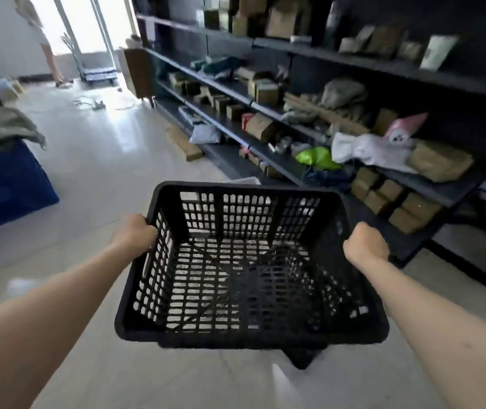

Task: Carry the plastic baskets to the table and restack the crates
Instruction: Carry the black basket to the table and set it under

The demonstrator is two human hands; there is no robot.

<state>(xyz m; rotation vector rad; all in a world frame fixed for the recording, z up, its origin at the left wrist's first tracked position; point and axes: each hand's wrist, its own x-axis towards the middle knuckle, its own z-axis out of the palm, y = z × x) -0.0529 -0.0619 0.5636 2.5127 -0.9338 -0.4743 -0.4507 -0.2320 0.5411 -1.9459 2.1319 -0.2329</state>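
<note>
Starting at the left, a big blue container (5, 187) sat on the pale tiled floor (94, 178) with a grey-green cloth (2, 128) slumped over its top. Far behind it another person (44, 45) stood by the bright doorway, near a flat trolley (100, 75). In the middle of the aisle the black plastic basket (244, 188) was held up off the floor, empty, with its open top facing the carrier. A dark corner poked out below its near edge, and I could not tell whether that was a second basket. The left hand (135, 234) was curled tight round the basket's left rim. The right hand (365, 245) was closed like a fist on the right rim. Beyond the basket a long brown carton (184, 143) lay on the tiles against the foot of the shelving, and small litter lay nearer the door. Along the right ran dark metal shelving (353, 63), crowded with cardboard boxes (439, 163), a lime-green bag (315, 157) and a white bundle (365, 149) with something pink beside it. Its lowest shelf stood close by the basket's right side.
</note>
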